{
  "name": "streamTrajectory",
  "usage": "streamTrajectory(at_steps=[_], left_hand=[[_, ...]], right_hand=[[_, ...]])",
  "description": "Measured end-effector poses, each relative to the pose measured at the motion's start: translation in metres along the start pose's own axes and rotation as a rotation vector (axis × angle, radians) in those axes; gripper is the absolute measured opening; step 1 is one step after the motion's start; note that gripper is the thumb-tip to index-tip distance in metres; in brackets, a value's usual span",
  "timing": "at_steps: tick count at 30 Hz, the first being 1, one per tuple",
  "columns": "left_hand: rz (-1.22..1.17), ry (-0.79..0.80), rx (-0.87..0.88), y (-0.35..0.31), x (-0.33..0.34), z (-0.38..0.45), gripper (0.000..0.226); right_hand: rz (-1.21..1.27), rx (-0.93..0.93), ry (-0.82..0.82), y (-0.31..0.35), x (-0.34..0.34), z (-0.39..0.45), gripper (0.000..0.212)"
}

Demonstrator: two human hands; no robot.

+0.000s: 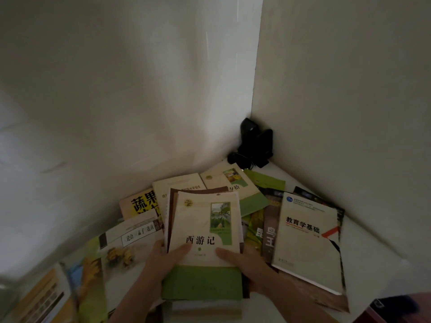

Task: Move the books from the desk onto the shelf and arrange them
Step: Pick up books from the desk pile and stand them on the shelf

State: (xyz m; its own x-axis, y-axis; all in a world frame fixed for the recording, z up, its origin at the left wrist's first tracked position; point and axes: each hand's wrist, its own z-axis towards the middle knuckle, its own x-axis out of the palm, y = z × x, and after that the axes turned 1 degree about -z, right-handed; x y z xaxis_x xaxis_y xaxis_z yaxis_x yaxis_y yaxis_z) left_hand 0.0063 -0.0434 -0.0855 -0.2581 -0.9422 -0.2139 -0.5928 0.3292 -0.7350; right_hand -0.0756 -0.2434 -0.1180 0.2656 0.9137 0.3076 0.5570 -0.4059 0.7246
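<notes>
Since both hands already grip the small stack low in the frame's centre, left fingers and right fingers thumb-on-cover, we'd square its edges first. Then we'd lift it level off the worktop pile.

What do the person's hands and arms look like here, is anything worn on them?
Both are bare. The left hand and right hand show no gloves, and no rings or watch that I can make out in the dim, slightly blurred head view. The forearms running down to the bottom edge are uncovered too: no sleeve or cuff shows in the frame. No markings or cables are visible.
</notes>
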Motion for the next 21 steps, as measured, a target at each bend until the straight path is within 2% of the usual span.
streamTrajectory(at_steps=[4,7,12,13,16,17,21], left_hand=[[-0.012,0.029,0.098,-0.01,0.004,-0.011,0.054],[0.011,0.101,0.181,-0.023,0.011,-0.014,0.066],[-0.137,0.199,0.091,-0.037,0.012,-0.005,0.094],[-0.134,0.237,0.068,-0.037,0.012,-0.007,0.088],[-0.116,0.312,0.076,-0.031,0.013,-0.02,0.051],[-0.124,0.32,0.089,-0.028,0.014,-0.023,0.049],[-0.188,0.34,0.228,-0.025,0.013,-0.034,0.086]], right_hand=[[0.112,0.006,-0.001,0.0,-0.008,-0.016,0.041],[0.167,-0.012,-0.012,0.004,-0.017,-0.024,0.045],[0.106,-0.1,-0.041,0.016,-0.013,-0.033,0.035],[0.082,-0.111,-0.046,0.018,-0.011,-0.035,0.036],[-0.018,-0.149,-0.04,0.024,-0.01,-0.044,0.039],[-0.068,-0.172,-0.042,0.026,-0.011,-0.049,0.038],[-0.235,-0.31,-0.062,0.046,-0.012,-0.074,0.048]])
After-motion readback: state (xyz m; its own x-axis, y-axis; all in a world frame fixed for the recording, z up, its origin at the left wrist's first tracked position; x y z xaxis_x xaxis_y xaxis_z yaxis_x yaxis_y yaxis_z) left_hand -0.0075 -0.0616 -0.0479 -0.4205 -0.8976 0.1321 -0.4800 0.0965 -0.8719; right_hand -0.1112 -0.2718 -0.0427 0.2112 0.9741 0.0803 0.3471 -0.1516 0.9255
